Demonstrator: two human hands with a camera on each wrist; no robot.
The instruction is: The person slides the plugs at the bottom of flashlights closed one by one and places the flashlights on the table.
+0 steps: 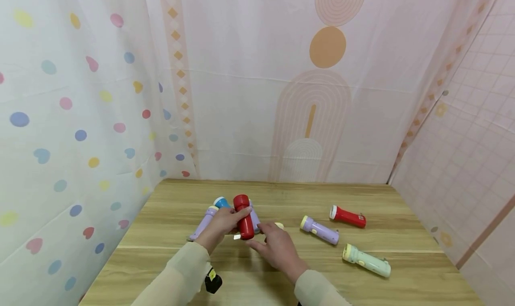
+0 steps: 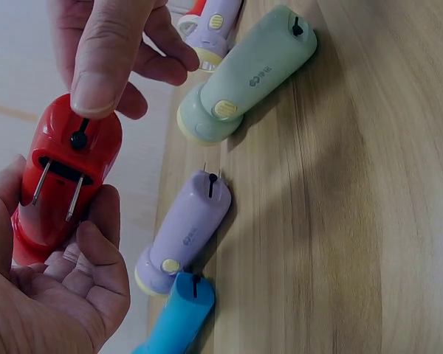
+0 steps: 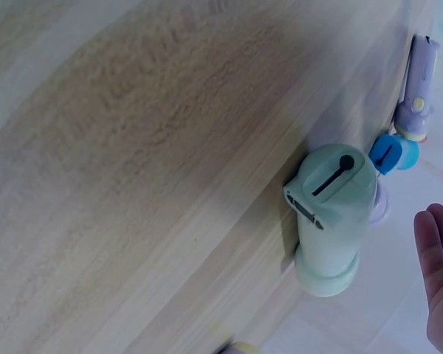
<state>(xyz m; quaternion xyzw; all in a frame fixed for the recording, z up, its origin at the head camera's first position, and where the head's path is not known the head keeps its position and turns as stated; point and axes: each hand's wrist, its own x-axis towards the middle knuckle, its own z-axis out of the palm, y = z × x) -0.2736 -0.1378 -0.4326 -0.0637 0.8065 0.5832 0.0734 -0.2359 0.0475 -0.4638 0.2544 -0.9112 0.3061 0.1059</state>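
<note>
My left hand [image 1: 225, 223] grips a red flashlight [image 1: 243, 219] by its body, above the table, with its lamp head pointing away. In the left wrist view, two metal plug prongs [image 2: 74, 198] stick out from the tail end of this flashlight. My right hand [image 1: 277, 248] is beside that end. Its thumb [image 2: 96, 88] touches the red shell next to a black slider [image 2: 78, 140], and its other fingers hold nothing. The right wrist view does not show the red flashlight; only part of a hand [image 3: 441, 280] appears at its right edge.
Left and behind lie purple [image 1: 200, 228] and blue [image 1: 221, 202] flashlights, plus a purple one [image 1: 254, 216] partly hidden. To the right are purple [image 1: 319, 231], red [image 1: 349, 217] and pale green [image 1: 368, 260] flashlights. Another green one [image 3: 332, 214] stands near my right hand. Curtains surround the wooden table [image 1: 418, 252].
</note>
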